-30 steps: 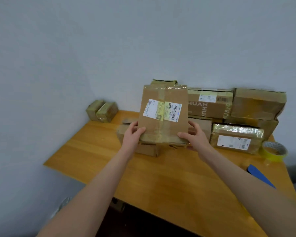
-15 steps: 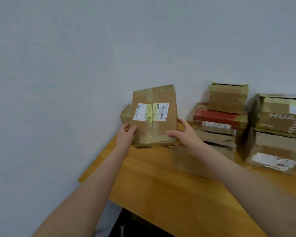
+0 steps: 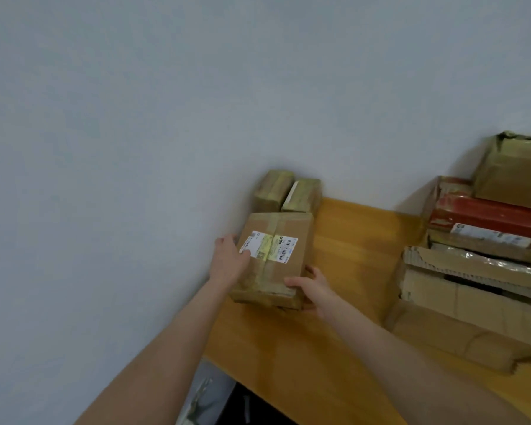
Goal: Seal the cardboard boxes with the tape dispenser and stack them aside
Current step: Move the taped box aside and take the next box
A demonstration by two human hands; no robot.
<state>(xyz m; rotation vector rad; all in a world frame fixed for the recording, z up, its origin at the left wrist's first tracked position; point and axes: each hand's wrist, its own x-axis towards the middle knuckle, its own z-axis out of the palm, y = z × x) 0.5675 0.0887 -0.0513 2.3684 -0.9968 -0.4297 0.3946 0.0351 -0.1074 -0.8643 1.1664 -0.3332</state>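
A taped cardboard box (image 3: 288,271) with a white and yellow shipping label lies flat at the left end of the wooden table (image 3: 350,240), near the wall. My left hand (image 3: 229,262) grips its left edge, thumb on the top face. My right hand (image 3: 311,291) holds its near right corner, fingers curled round the edge. Just behind it two small taped boxes (image 3: 287,191) stand side by side in the corner. No tape dispenser is in view.
A pile of cardboard boxes (image 3: 478,302) fills the right side, with a torn open one low down, a red package (image 3: 488,216) above it and a taped box (image 3: 515,173) on top. Bare tabletop lies between the pile and the held box.
Both hands carried the labelled box from the middle of the table to the left corner and tipped it from upright to flat, low at the table, in front of the two small boxes.
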